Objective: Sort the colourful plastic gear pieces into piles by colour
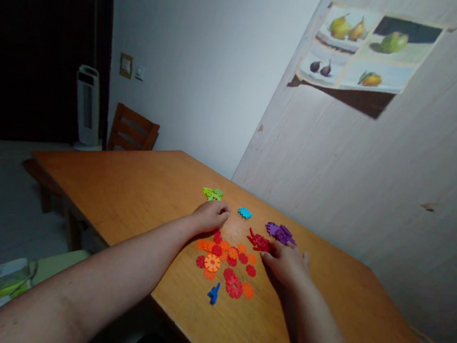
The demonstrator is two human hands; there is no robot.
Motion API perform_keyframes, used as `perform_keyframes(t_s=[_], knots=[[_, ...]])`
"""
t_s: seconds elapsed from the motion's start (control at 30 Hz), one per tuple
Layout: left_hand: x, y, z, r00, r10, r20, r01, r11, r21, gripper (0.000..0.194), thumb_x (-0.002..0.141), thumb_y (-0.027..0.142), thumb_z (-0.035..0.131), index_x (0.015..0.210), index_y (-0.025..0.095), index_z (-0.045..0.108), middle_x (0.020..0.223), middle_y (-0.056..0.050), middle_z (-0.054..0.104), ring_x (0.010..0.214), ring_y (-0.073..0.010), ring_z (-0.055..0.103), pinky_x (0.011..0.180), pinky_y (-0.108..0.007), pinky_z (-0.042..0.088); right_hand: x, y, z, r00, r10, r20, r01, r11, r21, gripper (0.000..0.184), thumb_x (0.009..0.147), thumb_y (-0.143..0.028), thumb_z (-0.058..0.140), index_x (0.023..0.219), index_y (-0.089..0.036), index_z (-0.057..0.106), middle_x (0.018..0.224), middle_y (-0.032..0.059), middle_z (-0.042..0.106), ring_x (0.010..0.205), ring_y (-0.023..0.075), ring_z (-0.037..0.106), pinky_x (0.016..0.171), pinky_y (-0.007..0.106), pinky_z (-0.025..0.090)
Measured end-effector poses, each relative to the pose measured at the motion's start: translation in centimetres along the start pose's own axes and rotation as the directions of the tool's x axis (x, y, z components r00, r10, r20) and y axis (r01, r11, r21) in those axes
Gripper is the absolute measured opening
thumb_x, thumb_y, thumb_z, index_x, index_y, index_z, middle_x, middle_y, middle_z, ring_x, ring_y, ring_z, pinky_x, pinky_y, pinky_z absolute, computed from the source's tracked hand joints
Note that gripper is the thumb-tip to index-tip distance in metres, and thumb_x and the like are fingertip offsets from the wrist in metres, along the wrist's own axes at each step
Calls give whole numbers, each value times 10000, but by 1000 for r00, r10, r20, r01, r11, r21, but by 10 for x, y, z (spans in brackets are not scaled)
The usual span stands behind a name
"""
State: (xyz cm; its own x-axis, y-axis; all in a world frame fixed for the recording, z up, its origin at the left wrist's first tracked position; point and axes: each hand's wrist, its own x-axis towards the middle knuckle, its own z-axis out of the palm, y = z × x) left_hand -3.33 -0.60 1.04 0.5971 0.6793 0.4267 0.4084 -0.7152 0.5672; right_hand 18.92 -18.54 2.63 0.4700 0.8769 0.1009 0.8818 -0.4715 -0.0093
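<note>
My left hand (210,216) is curled closed above the table, just in front of the green snowflake discs (213,194); whatever its fingers hold, if anything, is hidden. Thumb and fingers apart, my right hand (287,262) rests at the right end of a small pile of red pieces (259,242). Purple snowflake discs (281,232) lie just beyond its fingertips. Between my forearms spread orange discs (212,262) and red discs (234,287), some overlapping. A light blue cluster (244,213) sits farther back, and a dark blue piece (213,293) lies nearer me.
The wooden table (130,189) meets the wall along its right side. A wooden chair (133,129) stands past the far end, near a white upright appliance (88,107). At lower left, a bag (2,282) lies on a green seat (55,268).
</note>
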Motion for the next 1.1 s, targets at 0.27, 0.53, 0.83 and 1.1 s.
perform_keyframes(t_s=[0.27, 0.53, 0.83, 1.1], knots=[[1, 1, 2, 1000, -14, -13, 14, 1000, -13, 190, 873, 257, 555, 896, 178, 726, 875, -43, 745, 794, -177, 658, 659, -250, 431, 6, -16, 11, 999, 13, -53, -13, 1000, 12, 419, 936, -535, 512, 1252, -343, 710, 1337, 117, 659, 1385, 357, 428, 1128, 652, 147], [2, 3, 2, 1000, -9, -12, 9, 1000, -3, 205, 876, 278, 550, 908, 186, 730, 887, -39, 748, 816, -182, 662, 668, -253, 434, 11, -36, 13, 987, -28, -159, 44, 994, 96, 465, 919, -447, 547, 1323, -244, 658, 1292, 175, 666, 1289, 352, 525, 1046, 512, 347], [2, 4, 0, 999, -32, 5, 32, 999, 1, 208, 875, 277, 548, 895, 186, 733, 855, -35, 737, 780, -179, 644, 654, -255, 429, 14, 4, 23, 988, -141, -57, 151, 851, 504, 139, 802, -335, 591, 740, -215, 619, 689, 19, 657, 652, 171, 571, 594, 272, 377], [0, 6, -1, 1000, -20, 11, 20, 1000, -2, 186, 873, 267, 556, 873, 184, 723, 837, -32, 731, 772, -173, 638, 646, -247, 421, 2, -9, 23, 960, -242, 139, 128, 825, 550, 144, 721, -243, 657, 719, -217, 516, 622, -46, 534, 581, 111, 446, 522, 234, 289]])
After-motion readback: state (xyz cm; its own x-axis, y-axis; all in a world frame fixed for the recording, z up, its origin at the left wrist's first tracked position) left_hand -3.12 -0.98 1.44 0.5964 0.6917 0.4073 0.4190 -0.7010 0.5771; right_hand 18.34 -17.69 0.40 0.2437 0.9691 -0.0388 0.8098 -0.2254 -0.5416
